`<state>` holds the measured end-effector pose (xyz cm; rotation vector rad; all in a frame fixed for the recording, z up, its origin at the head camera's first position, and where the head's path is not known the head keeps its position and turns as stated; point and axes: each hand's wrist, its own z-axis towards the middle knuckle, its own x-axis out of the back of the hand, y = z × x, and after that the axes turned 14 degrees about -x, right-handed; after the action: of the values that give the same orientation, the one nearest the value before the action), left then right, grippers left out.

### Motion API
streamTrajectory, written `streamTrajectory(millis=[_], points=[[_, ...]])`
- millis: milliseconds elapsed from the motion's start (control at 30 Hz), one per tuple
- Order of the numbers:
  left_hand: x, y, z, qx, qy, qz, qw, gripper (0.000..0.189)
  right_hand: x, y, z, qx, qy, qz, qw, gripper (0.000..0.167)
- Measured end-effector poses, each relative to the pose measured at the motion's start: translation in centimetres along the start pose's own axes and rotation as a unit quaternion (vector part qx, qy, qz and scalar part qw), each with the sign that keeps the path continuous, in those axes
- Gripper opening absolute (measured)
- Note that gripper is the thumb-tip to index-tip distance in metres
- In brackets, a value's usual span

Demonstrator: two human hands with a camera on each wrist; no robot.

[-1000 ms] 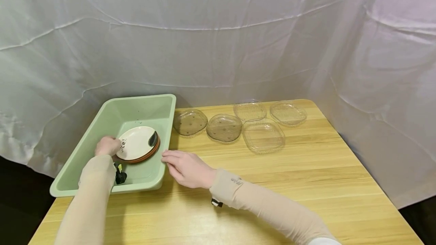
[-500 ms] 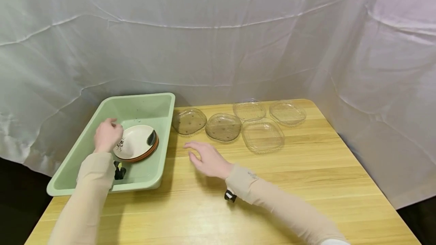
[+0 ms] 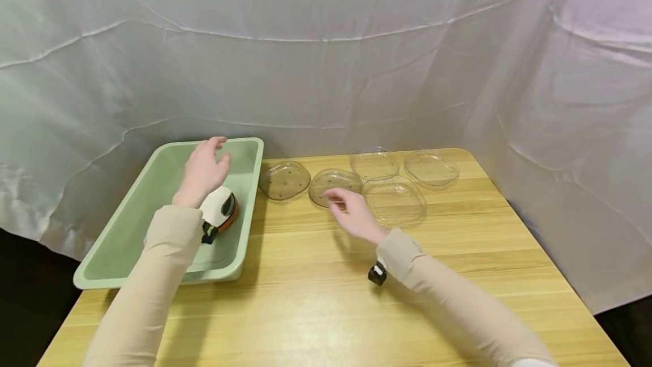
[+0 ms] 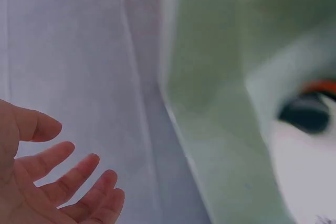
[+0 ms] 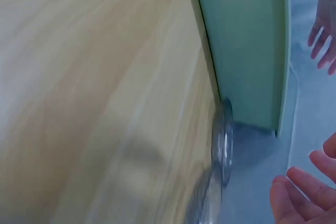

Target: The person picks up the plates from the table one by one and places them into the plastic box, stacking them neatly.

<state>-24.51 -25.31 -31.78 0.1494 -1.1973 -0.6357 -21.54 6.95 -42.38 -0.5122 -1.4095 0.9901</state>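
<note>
Two bare hands are in view, and neither holds anything. The left hand [image 3: 201, 173] hangs above the one green plastic tub [image 3: 133, 214], its thumb and four fingers loosely parted with a wide gap between. The right hand [image 3: 355, 213] is over the table at the near edge of a smoke-tinted dish, fingers gently bent and slightly apart from the thumb; whether it touches that dish I cannot tell.

Inside the tub lies one stack of plates. The top white plate [image 3: 214, 207] bears one dark leaf-shaped patch, and at least one orange-brown rim [image 3: 232, 220] shows beneath it; the left arm hides part of the stack, so its full count is unclear.

Five transparent dishes lie on the wooden table [image 3: 285, 299] to the right of the tub. Two are smoke-tinted: the first tinted dish [image 3: 285, 181] just beside the tub, the second tinted dish [image 3: 335, 179] next to it. Three are clear: a back clear dish [image 3: 374, 166], a front clear dish [image 3: 396, 205] and a far-right clear dish [image 3: 432, 169].

Two black wrist devices [image 3: 377, 274] show, one per arm. A grey cloth [image 3: 326, 72] hangs behind.
</note>
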Motion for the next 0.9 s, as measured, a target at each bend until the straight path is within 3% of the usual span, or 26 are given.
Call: streamTrajectory(millis=[233, 533, 700, 900], points=[[-2.0, 5.1, 2.2, -0.053, -0.012, -0.007, 0.9985, 0.051, 4.0, 1.7, 0.0, -0.079, 0.003, 0.013, 0.9968, 0.038], [-5.7, 9.9, 3.6, -0.093, -0.04, -0.002, 0.9949, 0.052, 9.0, 4.8, -0.4, -0.135, 0.045, -0.008, 0.9898, 0.042], [-8.3, 11.6, 3.3, -0.115, -0.044, 0.005, 0.9923, 0.05, 11.3, 6.3, -1.0, -0.174, 0.058, 0.009, 0.983, 0.045], [-12.0, 12.2, 2.2, -0.145, -0.059, 0.023, 0.9874, 0.048, 13.2, 8.3, -1.7, -0.214, 0.102, 0.015, 0.9714, 0.044]])
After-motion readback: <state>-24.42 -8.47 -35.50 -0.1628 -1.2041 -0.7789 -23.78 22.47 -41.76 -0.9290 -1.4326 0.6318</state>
